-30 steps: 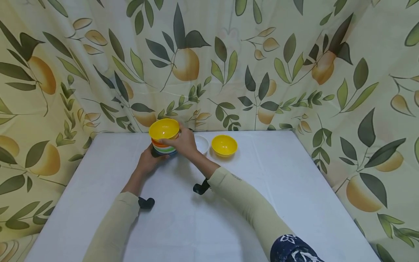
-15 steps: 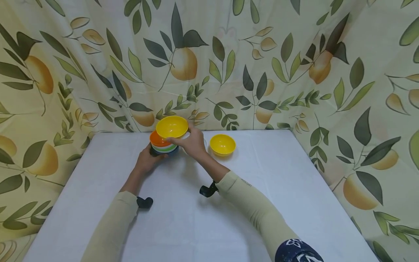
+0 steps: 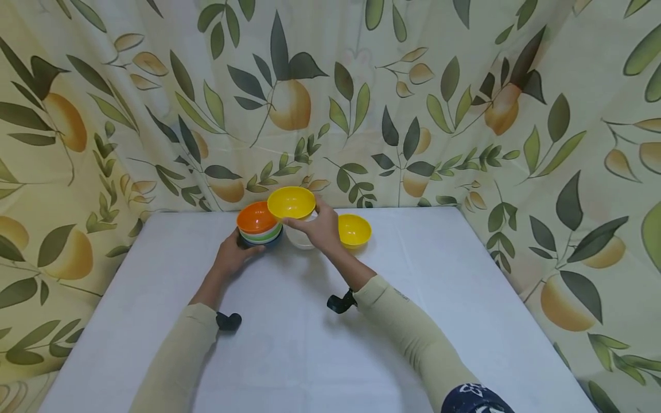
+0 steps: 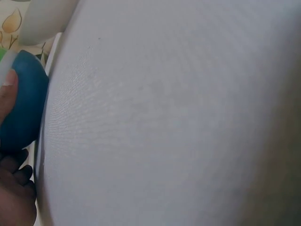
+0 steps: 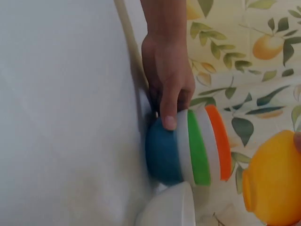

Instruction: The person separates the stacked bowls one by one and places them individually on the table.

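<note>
Yellow, smooth and footed: one bowl point(image 5: 275, 179), pinched between the right hand's point(image 3: 326, 229) thumb and fingers, held clear of the table near a white bowl point(image 3: 300, 240). Left hand point(image 3: 231, 255) grips a nested stack point(image 5: 200, 150) low, thumb on its blue base; white, green and orange bands above. Second yellow bowl point(image 3: 354, 231) sits upright on the finely woven white cloth point(image 3: 289, 338).

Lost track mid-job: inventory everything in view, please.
Backdrop: 1, cream, patterned, rear
Table: 1, white, centre
Bowl stack: 5 showing, orange, white, green, white, blue downward, back left
White bowl: 1, white, beside stack
Standing bowl: 1, yellow, right of white bowl
Raised bowl: 1, yellow, above table
Wrist devices: 2, black, each wrist
Sleeves: 2, pale green, forearms
Patterned cloth: 1, navy and white, right arm
Left hand: 1, bare, gripping stack
Right hand: 1, bare, gripping raised bowl
</note>
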Motion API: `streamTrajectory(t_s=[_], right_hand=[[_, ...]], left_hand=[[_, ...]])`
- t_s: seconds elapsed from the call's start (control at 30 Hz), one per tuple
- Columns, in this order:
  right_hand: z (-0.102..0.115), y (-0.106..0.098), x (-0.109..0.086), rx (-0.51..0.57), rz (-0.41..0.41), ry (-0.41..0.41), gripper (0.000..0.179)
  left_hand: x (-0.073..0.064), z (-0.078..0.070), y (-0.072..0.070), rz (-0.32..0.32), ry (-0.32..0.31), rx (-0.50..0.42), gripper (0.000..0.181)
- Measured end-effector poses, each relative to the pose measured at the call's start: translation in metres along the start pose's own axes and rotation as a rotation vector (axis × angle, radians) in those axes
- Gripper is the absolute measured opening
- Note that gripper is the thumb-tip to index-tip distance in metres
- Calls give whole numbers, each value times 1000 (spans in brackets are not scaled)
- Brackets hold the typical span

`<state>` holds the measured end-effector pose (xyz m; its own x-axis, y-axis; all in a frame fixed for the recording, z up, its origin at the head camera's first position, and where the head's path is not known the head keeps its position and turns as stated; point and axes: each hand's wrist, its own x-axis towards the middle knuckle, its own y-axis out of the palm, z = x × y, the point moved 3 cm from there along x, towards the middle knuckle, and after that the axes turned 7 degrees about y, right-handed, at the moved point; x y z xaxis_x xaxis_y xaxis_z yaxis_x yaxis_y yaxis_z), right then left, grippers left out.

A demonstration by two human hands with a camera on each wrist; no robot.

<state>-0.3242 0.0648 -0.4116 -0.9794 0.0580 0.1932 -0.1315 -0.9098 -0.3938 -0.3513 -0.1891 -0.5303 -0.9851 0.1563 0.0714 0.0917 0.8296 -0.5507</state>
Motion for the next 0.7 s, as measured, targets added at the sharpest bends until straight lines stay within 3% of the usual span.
streamTrajectory(t_s=[0.4, 0.7], right_hand=[[-23, -31, 5, 86, -44, 23, 74], [-37, -51, 5, 101, -98, 53, 77]], left_hand=[[-1, 1, 0, -8, 1, -24, 108], [-1, 0, 2, -8, -12, -8, 109]])
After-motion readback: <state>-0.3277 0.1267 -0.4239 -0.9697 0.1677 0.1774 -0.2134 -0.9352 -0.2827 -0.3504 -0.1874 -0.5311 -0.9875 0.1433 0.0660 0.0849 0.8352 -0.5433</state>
